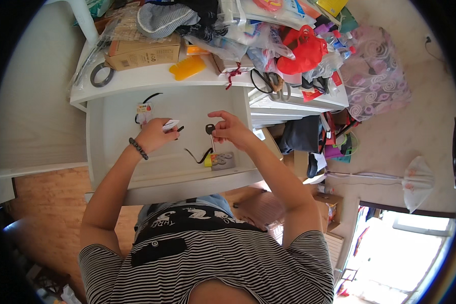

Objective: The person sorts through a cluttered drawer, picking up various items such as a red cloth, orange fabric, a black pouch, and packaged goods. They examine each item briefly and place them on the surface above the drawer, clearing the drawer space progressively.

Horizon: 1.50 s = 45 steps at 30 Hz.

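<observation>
A white drawer (180, 104) is pulled out in front of me, and both my hands are over it. My left hand (154, 134) is closed on a small white object (171, 124), with a short black piece (181, 128) sticking out by the fingertips. What these are I cannot make out. Between thumb and fingers of my right hand (234, 133) is a key with a black head (210, 129). Below it in the drawer lie a bent black strap (200, 156), a yellow item (207, 160) and a grey card-like piece (223, 161). A small package with a black cord (145, 112) lies beyond my left hand.
The white cabinet top (137, 80) carries a roll of tape (102, 75), a cardboard box (144, 52), a yellow scraper-like piece (187, 67), a red bag (303, 50) and heaped plastic bags. The drawer's front panel (187, 186) stands close to my body. Bags and boxes crowd the right side.
</observation>
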{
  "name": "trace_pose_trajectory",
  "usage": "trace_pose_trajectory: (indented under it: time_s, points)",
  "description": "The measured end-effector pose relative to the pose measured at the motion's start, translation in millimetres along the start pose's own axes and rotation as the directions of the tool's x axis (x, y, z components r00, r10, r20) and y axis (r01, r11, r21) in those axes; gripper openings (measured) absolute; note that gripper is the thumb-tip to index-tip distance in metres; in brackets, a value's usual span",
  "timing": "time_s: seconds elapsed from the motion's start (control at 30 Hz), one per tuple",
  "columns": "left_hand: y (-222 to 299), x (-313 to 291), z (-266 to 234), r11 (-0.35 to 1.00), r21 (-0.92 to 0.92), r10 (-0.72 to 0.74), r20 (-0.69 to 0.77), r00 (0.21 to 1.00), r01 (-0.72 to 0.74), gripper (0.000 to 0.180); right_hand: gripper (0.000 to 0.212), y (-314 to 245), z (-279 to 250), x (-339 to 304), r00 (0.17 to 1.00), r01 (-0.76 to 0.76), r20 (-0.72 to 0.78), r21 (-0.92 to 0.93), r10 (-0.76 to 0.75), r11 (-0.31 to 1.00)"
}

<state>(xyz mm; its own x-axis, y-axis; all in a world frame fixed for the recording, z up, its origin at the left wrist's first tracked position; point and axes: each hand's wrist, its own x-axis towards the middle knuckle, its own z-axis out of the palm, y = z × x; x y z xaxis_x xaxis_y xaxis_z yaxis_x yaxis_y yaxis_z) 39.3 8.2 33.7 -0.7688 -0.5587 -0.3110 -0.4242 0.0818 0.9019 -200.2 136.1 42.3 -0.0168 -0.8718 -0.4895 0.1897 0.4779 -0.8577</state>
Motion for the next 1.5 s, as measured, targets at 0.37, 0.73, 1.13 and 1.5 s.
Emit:
trace_pose_trajectory:
  time_s: [0.37, 0.73, 1.13, 1.5]
  points:
    - [-2, -36, -9, 0.913, -0.4, 0.012, -0.181, 0.983, -0.085, 0.016, 0.006, -20, 72, -16, 0.984, 0.162, -0.132, 0.397, -0.119, 0.903]
    - [21, -50, -12, 0.739, -0.664, -0.036, -0.201, 0.979, -0.109, 0.017, 0.017, -20, 96, -7, 0.96, 0.275, -0.17, 0.449, -0.221, 0.85]
    - [-14, -42, -1, 0.663, -0.726, -0.219, -0.421, 0.88, -0.183, 0.014, 0.019, -76, 81, 55, 0.882, 0.408, -0.321, 0.152, -0.345, 0.9]
    - [-25, -44, -9, 0.685, -0.69, -0.253, -0.527, 0.812, -0.235, 0.012, 0.031, -76, 65, 65, 0.92, 0.381, -0.117, 0.046, -0.374, 0.923]
